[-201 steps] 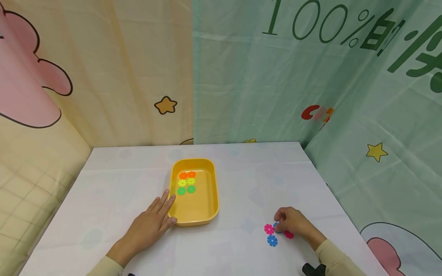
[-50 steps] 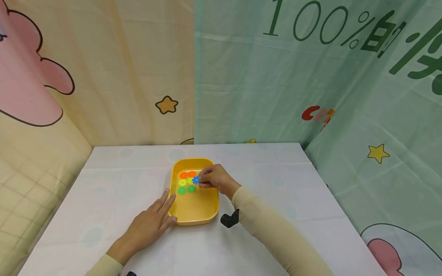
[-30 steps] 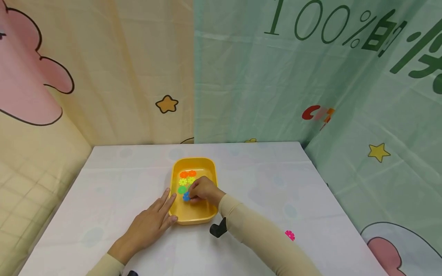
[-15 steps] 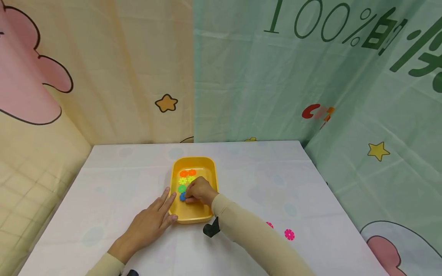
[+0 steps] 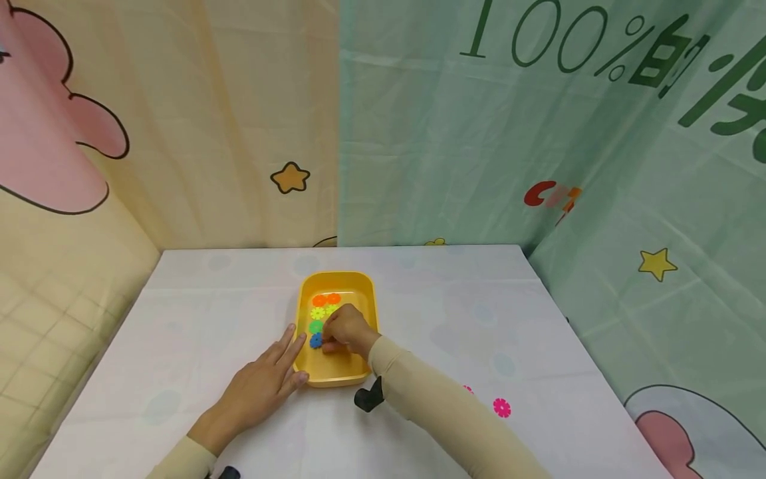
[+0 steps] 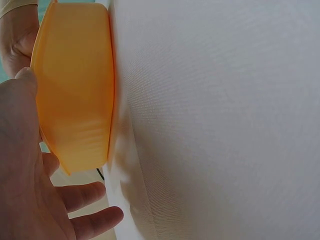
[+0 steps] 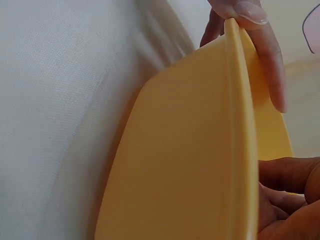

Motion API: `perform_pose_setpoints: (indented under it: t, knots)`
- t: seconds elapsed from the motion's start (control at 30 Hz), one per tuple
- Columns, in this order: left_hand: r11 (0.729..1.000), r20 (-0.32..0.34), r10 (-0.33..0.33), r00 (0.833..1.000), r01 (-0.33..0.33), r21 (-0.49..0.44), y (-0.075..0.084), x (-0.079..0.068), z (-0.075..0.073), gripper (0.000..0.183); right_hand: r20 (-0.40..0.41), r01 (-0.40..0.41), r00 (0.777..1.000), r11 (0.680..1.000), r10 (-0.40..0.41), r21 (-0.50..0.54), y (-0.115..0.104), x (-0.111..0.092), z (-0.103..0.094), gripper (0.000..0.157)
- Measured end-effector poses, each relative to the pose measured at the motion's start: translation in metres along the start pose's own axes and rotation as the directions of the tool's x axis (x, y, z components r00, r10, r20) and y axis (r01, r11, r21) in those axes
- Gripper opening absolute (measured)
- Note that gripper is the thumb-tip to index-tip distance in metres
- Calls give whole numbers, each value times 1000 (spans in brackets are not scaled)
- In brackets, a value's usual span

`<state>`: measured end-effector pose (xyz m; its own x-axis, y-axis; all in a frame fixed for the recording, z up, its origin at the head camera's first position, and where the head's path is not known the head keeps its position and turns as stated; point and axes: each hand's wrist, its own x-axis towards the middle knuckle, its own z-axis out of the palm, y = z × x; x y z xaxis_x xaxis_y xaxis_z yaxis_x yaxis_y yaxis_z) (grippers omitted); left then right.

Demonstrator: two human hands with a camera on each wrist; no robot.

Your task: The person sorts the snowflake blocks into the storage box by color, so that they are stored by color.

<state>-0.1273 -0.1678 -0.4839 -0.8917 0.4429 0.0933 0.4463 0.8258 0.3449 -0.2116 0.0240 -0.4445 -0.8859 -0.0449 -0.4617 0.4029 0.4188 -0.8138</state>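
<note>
A yellow tray (image 5: 335, 376) stands on the table, with small flower-shaped discs laid in rows inside. Two orange discs (image 5: 320, 301) are at the top, then yellow discs (image 5: 317, 313), a green disc (image 5: 315, 326) and a blue flower-shaped disc (image 5: 316, 340). My right hand (image 5: 349, 330) reaches into the tray, thumb and fingers curled together at the blue disc's right edge; they cover part of the rows. My left hand (image 5: 257, 392) rests at the tray's left rim, fingers extended and thumb at the near corner. In the left wrist view, its lower fingers spread beside the tray wall (image 6: 75, 85).
A pink flower disc (image 5: 502, 408) lies on the white table (image 5: 419, 299) to the right. Another pink disc (image 5: 468, 388) is mostly covered by the right sleeve (image 5: 443, 406). Printed curtains (image 5: 419, 133) stand behind and beside the table.
My right hand has gone from the discs on the right table into the tray with a blue disc, then down and left below the green row. My left hand has stayed at the rim.
</note>
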Motion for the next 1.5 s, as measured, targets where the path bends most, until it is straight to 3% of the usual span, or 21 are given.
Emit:
perform_pose_setpoints:
  t: [0.37, 0.63, 0.77, 1.13, 1.5]
  knots:
    - [1000, -8, 7, 1000, -7, -1, 0, 0, 1, 72, 29, 16, 999, 1000, -16, -3, 0, -5, -7, 15]
    - [1000, 1, 1, 1000, -1, 0, -2, 1, 1, 73, 166, 47, 985, 997, -56, 53, -4, -12, -24, 18]
    - [1000, -6, 5, 1000, -5, 3, -2, 1, 3, 72, 217, 72, 972, 995, -86, 70, -2, -19, -41, 21]
    - [1000, -18, 5, 1000, -5, 26, -2, 0, 0, 72, 214, 83, 972, 995, -93, 57, 22, -43, -104, 28]
    - [1000, -9, 10, 1000, -10, 16, 0, 0, -1, 72, 119, 48, 991, 997, -55, 63, 48, -50, -157, 26]
